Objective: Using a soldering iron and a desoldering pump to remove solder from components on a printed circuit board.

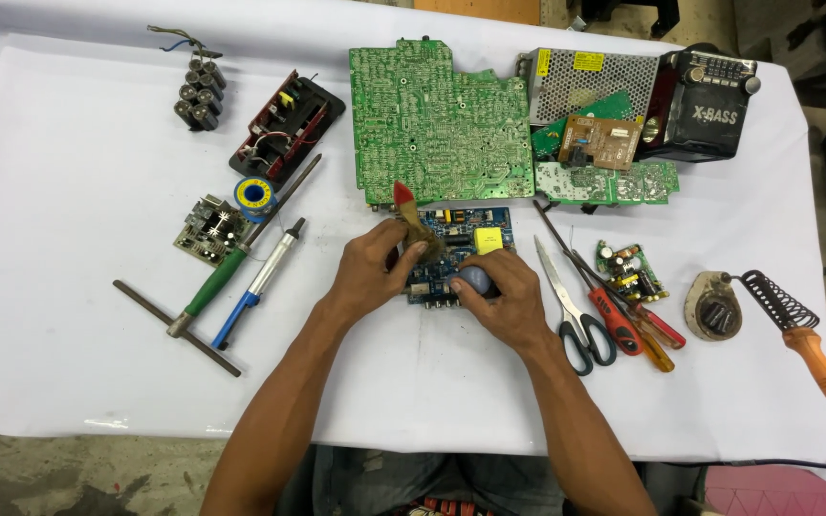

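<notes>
Left hand [372,263] with brush [411,215], right hand [501,298] on blue circuit board [461,250]

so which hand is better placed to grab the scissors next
Right. The right hand rests on the near edge of the blue circuit board, just beside the scissors. The left hand holds a brush on the far side.

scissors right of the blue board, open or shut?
Shut. The scissors lie flat on the white cloth, blades together in one point, black handle loops side by side.

Bare forearms, no sleeves, dark denim trousers
</notes>
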